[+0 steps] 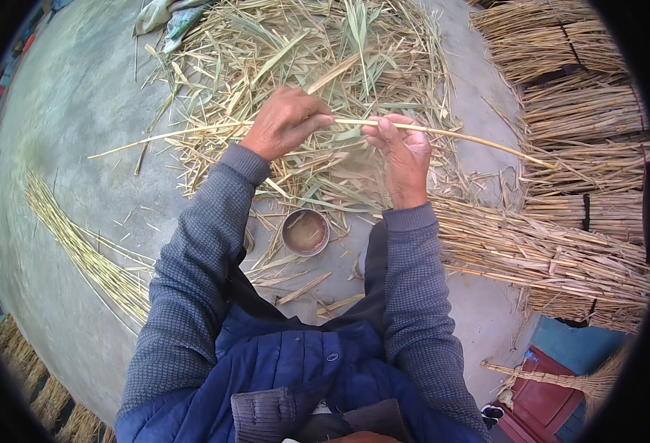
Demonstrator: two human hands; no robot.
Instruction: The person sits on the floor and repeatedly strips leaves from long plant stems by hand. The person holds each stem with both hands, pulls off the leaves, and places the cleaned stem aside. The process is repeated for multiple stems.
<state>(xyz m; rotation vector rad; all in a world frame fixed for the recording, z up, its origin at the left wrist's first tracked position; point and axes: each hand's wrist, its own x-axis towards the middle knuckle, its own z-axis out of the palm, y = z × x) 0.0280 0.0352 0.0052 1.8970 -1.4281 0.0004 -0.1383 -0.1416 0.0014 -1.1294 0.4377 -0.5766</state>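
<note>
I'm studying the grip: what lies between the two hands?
In the head view, a short stretch of stalk runs from the left hand to the right hand, with loose leaves beyond.

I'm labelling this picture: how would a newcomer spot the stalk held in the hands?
Start at the big heap of straw and leaves at top centre. Across it runs a long, thin, yellowish stalk, held by the left hand and right hand. Unlike the loose pieces beneath, it alone is gripped.
</note>
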